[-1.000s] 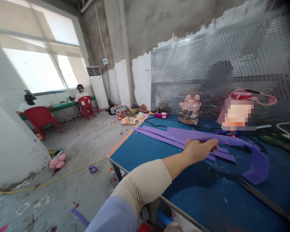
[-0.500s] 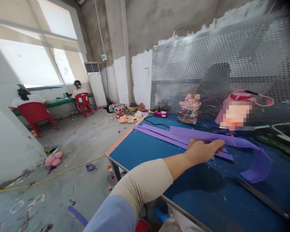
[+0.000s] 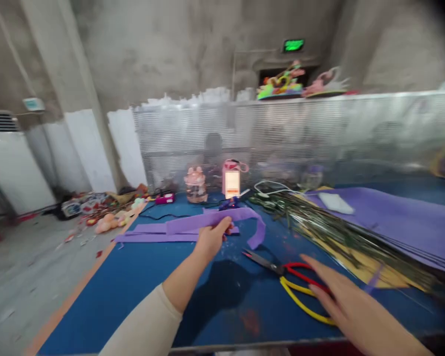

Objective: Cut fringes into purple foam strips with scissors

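Note:
A long purple strip (image 3: 241, 213) is pinched between the thumb and fingers of my left hand (image 3: 214, 235), its free end curling down to the right. Beneath and left of it, more purple strips (image 3: 144, 237) lie on the blue table (image 3: 141, 287). A pair of scissors (image 3: 278, 269) with one red and one yellow handle rests on the table, its tips pointing toward the strip. At the red handle is my right hand (image 3: 344, 296), slightly blurred, fingers stretched out and apart from the thumb. Whether it touches the handle I cannot tell.
Behind the strips stand a pink jar (image 3: 196, 185) and a lit phone (image 3: 232, 184). To the right lie a bundle of dark green stems (image 3: 337, 232), a large purple sheet (image 3: 400, 217) and a white box-like item (image 3: 335, 202). A perforated metal panel (image 3: 170, 138) borders the back.
The view has swung right, bringing the whole scissors, stems and purple sheet into sight. My right hand has come into view at the scissors. My left hand still holds the strip.

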`<state>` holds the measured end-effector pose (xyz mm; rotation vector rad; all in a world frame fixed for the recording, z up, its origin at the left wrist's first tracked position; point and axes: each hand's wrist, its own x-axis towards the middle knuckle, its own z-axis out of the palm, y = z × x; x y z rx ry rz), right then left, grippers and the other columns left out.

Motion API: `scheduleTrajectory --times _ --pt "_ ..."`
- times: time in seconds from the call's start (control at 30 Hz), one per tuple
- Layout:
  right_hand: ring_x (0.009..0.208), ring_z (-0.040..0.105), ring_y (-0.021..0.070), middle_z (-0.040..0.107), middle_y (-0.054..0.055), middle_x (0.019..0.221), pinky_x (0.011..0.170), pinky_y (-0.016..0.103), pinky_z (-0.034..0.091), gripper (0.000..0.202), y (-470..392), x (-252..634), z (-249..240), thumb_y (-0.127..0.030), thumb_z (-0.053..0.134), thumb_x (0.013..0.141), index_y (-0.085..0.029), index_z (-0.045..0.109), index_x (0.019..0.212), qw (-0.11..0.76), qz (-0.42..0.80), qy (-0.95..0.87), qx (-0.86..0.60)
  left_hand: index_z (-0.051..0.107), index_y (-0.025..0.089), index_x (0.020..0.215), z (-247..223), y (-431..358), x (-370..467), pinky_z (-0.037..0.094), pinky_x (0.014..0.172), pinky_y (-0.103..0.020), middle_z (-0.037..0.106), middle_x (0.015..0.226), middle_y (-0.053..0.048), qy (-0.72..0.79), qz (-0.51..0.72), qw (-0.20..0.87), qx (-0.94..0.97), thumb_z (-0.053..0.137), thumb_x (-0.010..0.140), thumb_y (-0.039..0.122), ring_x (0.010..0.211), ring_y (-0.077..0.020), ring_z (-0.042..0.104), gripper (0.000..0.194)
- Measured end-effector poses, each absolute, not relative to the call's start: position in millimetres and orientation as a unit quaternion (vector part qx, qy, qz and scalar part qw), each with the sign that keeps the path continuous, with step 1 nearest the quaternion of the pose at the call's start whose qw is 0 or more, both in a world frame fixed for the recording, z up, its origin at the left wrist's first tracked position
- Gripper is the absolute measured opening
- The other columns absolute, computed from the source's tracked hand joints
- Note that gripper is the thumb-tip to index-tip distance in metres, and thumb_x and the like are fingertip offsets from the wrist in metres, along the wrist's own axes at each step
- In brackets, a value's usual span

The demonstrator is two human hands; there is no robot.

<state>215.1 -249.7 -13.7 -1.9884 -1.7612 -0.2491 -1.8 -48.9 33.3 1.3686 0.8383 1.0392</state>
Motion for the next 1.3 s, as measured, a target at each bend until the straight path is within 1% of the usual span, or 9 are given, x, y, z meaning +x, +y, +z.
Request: scheduleTrajectory --times 0.1,0.17,0.33,0.43,0.67,0.77,0.97,1.13,1.3 --pt "0.106 0.06 0.031 0.065 0.012 0.115 0.094 0.045 0.046 0.034 -245 203 6 -0.031 0.052 0.08 -0.02 0.065 0.11 0.246 0.062 -0.64 -0.725 0.071 0.013 0.072 35 -54 -3 0.04 0.052 -0.023 0.063 0.063 -0.005 0.328 0.431 0.577 0.611 0.06 0.071 0.052 0.056 -0.0118 0.051 0.041" --pt "0.104 0.059 0.0318 0.067 0.012 0.11 0.096 0.046 0.043 0.032 -238 186 20 -0.041 0.057 0.078 -0.021 0.068 0.101 0.354 0.116 -0.598 -0.71 0.071 0.014 0.071 35 -61 -4 0.04 0.053 -0.023 0.063 0.063 -0.004 0.314 0.417 0.575 0.63 0.06 0.071 0.053 0.055 -0.0113 0.05 0.04" --pt "0.071 0.066 0.0208 0.069 0.011 0.087 0.045 0.026 0.05 0.051 -202 150 53 -0.067 0.047 0.079 -0.019 0.061 0.089 0.63 0.526 -0.338 -0.461 0.071 0.013 0.069 38 -75 -7 0.04 0.053 -0.024 0.063 0.062 -0.005 0.258 0.338 0.604 0.673 0.066 0.067 0.051 0.055 -0.0123 0.051 0.038" --pt "0.042 0.052 0.0081 0.055 -0.003 0.05 0.031 0.013 0.036 0.029 -172 153 64 -0.042 0.068 0.076 -0.018 0.055 0.067 0.736 0.473 -0.235 -0.422 0.07 0.013 0.072 42 -77 -8 0.04 0.052 -0.024 0.065 0.068 -0.007 0.229 0.324 0.624 0.673 0.067 0.067 0.05 0.058 -0.0134 0.054 0.037" --pt "0.043 0.051 0.0066 0.054 -0.005 0.051 0.037 0.014 0.045 0.024 -133 173 68 -0.032 0.073 0.071 -0.019 0.054 0.067 0.76 0.396 -0.273 -0.437 0.061 0.018 0.098 53 -74 -8 0.037 0.048 -0.02 0.064 0.081 -0.004 0.196 0.382 0.622 0.655 0.074 0.061 0.04 0.06 -0.0114 0.056 0.045" --pt "0.049 0.055 0.0089 0.056 -0.003 0.054 0.043 0.017 0.049 0.026 -129 168 68 -0.036 0.071 0.072 -0.019 0.053 0.068 0.743 0.376 -0.307 -0.461 0.059 0.018 0.102 53 -79 -6 0.038 0.05 -0.02 0.062 0.08 -0.003 0.204 0.409 0.578 0.676 0.072 0.062 0.041 0.061 -0.0113 0.055 0.047" --pt "0.068 0.063 0.0158 0.065 0.003 0.079 0.054 0.025 0.051 0.025 -149 169 62 -0.045 0.06 0.078 -0.021 0.056 0.087 0.626 0.342 -0.408 -0.571 0.067 0.017 0.065 45 -74 -4 0.04 0.052 -0.023 0.06 0.059 -0.002 0.347 0.389 0.521 0.676 0.053 0.075 0.053 0.053 -0.012 0.051 0.039" --pt "0.091 0.06 0.0353 0.067 0.014 0.085 0.079 0.044 0.045 0.034 -191 192 44 -0.022 0.074 0.057 -0.015 0.067 0.09 0.391 0.248 -0.518 -0.719 0.068 0.015 0.067 37 -61 0 0.038 0.048 -0.021 0.064 0.064 -0.005 0.368 0.435 0.593 0.569 0.059 0.069 0.054 0.058 -0.0129 0.055 0.04" --pt "0.107 0.056 0.0349 0.061 0.015 0.12 0.09 0.045 0.042 0.054 -210 205 36 -0.03 0.057 0.072 -0.019 0.057 0.124 0.082 0.151 -0.669 -0.723 0.067 0.013 0.063 41 -61 0 0.036 0.046 -0.021 0.061 0.06 -0.004 0.362 0.458 0.62 0.525 0.064 0.065 0.052 0.055 -0.0118 0.052 0.039"
